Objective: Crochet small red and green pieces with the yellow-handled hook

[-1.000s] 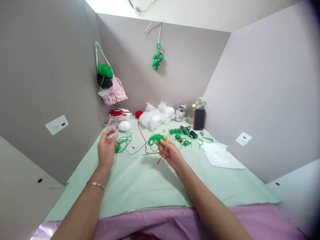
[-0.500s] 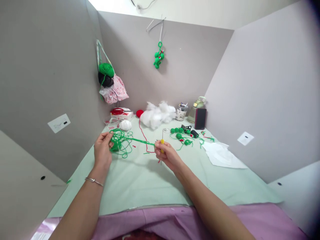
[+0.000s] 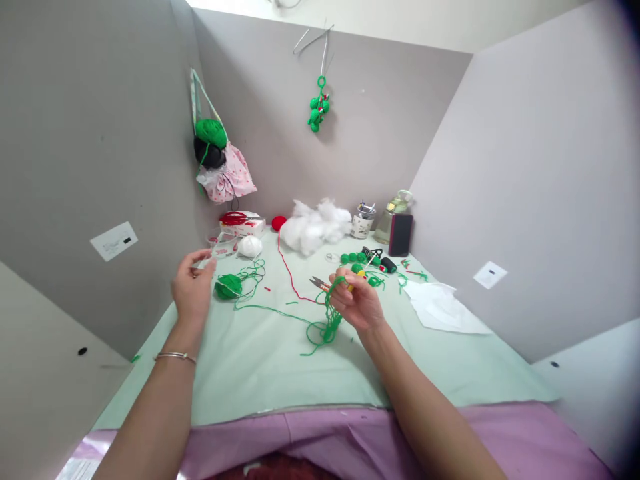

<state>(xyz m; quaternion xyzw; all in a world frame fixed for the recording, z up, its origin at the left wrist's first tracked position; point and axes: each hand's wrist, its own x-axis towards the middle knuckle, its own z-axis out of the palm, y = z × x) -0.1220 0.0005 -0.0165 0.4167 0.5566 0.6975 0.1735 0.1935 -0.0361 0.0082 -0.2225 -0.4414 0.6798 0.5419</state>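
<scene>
My right hand is closed around a crochet hook with a yellow handle, its thin metal shaft pointing up to the right. Strands of green yarn drape from those same fingers and bunch loosely below them. One strand runs left across the cloth to a ball of green yarn. My left hand hovers just left of that ball, fingers apart and holding nothing. Small scissors with pointed blades show beside my right fingers, their handle partly hidden. A red strand passes nearby.
White stuffing, a red ball, a white ball and red-handled scissors lie at the back. Green crocheted balls, a phone and white cloth are on the right. A finished green piece hangs above.
My left hand has let go of the green yarn and moved slightly left. My right hand has shifted right, the yarn tangle now dangling from it, and the hook has tilted.
</scene>
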